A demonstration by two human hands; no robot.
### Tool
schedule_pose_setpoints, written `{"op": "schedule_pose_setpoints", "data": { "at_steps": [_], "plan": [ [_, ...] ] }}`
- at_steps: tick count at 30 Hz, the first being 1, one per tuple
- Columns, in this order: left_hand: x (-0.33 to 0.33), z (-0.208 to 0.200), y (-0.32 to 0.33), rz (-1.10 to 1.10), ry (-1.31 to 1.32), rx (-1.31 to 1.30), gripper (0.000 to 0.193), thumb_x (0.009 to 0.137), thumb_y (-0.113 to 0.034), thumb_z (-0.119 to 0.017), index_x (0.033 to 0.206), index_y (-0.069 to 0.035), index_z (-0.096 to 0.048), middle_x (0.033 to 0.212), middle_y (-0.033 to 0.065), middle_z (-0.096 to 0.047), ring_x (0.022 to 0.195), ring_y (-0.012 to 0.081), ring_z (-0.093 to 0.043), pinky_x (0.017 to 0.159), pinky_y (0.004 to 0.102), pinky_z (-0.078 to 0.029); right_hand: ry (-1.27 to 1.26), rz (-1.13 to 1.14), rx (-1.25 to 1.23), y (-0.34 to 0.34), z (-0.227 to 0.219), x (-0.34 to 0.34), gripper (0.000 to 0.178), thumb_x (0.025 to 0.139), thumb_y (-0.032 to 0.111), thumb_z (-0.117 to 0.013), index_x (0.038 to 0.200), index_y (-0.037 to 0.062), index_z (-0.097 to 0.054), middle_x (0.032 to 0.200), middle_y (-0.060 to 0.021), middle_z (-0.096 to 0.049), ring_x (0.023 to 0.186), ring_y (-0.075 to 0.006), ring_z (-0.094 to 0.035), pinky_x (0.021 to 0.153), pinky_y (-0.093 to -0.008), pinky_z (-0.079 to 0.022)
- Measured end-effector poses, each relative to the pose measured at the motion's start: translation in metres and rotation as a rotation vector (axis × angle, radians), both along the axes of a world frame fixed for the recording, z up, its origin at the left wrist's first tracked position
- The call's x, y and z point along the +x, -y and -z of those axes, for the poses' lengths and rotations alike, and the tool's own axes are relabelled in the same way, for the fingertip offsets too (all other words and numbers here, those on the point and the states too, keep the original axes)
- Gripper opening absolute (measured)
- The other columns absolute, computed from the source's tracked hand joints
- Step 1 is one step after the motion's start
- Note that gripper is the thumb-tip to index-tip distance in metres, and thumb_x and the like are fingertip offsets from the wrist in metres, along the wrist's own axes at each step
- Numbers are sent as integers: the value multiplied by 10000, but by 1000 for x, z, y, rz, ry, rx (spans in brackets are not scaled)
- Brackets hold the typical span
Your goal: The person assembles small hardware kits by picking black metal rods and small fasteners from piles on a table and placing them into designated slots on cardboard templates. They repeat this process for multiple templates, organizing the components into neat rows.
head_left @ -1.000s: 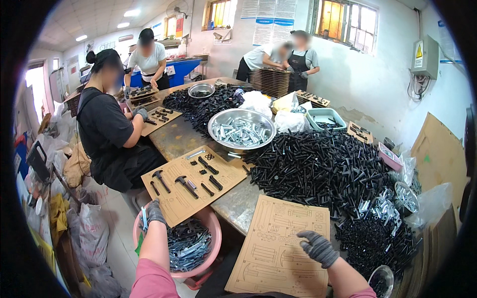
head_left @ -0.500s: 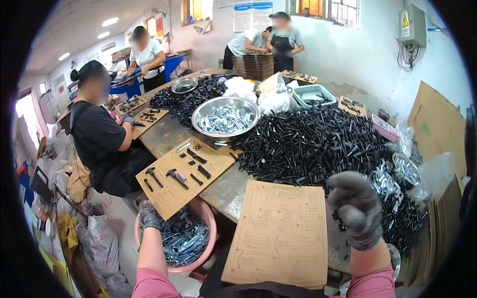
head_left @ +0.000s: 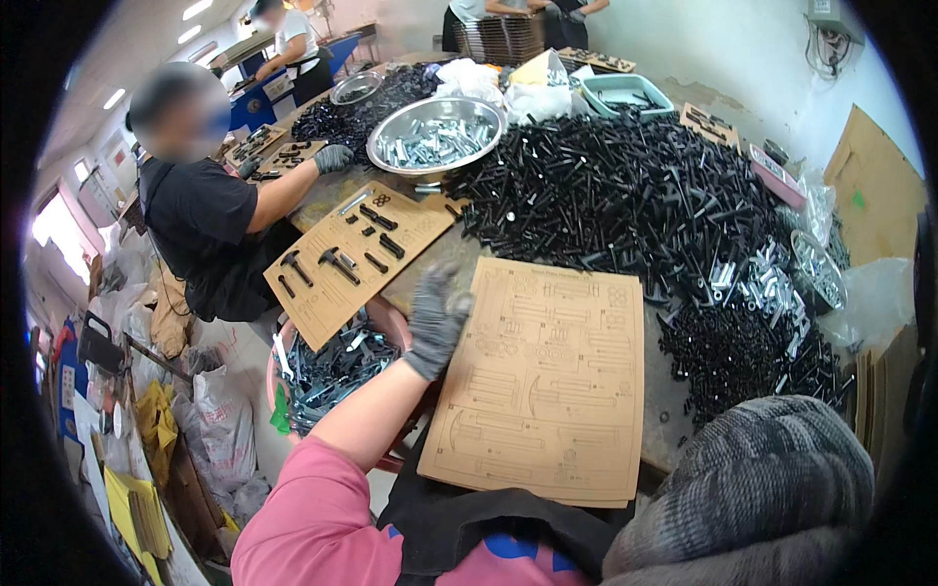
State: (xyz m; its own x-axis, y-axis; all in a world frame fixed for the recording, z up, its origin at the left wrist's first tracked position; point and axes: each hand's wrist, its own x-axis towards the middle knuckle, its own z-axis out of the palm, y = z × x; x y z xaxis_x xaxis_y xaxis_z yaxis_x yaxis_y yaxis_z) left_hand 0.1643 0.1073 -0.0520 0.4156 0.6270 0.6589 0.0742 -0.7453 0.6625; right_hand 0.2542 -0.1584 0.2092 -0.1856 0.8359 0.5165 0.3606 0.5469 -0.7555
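A stack of brown cardboard sheets (head_left: 547, 381) printed with tool outlines lies in front of me, overhanging the table's near edge. My left hand (head_left: 437, 327), in a grey glove, is at the stack's left edge; its fingers point up and are apart, with nothing visible in them. Close to the camera, my gloved right hand (head_left: 762, 498) is large at the lower right. Its fingers are bent together, and whatever they may hold is hidden. Left of the stack lies a cardboard board (head_left: 362, 259) with black hammers, bolt-like parts, rings and a silver wrench on it.
Black metal parts (head_left: 606, 186) are heaped across the table, with silver sleeves (head_left: 772, 278) at the right. A steel bowl (head_left: 437, 137) holds silver pieces. Below the board stands a pink tub (head_left: 277, 376) of metal parts. A co-worker (head_left: 200, 205) sits at the left; others stand behind.
My left hand has moved from the board's lower edge to the stack's left edge. My right hand has come down and toward the camera. The left co-worker has reached toward the bowl.
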Motion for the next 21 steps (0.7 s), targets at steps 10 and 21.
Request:
{"op": "schedule_pose_setpoints", "data": {
  "at_steps": [10, 21],
  "plan": [
    [71, 9, 42, 162, -332, 254, 458, 736, -244, -607, 1141, -62, -496, 1150, 164, -494, 1076, 324, -451, 926, 403, -358, 237, 510, 9, -5, 19, 28, 414, 617, 271, -695, 949, 44, -596, 794, -50, -592, 627, -124, -537, 522, -224, -405],
    [93, 40, 44, 128, -780, 365, 432, 757, -348, -534, 1093, -77, -544, 1164, 126, -493, 1133, 300, -408, 970, 416, -274, 356, 789, -10, 40, 25, 72, 435, 558, 224, -724, 946, 65, -607, 779, -38, -595, 601, -105, -539, 489, -203, -398]
  ]
}}
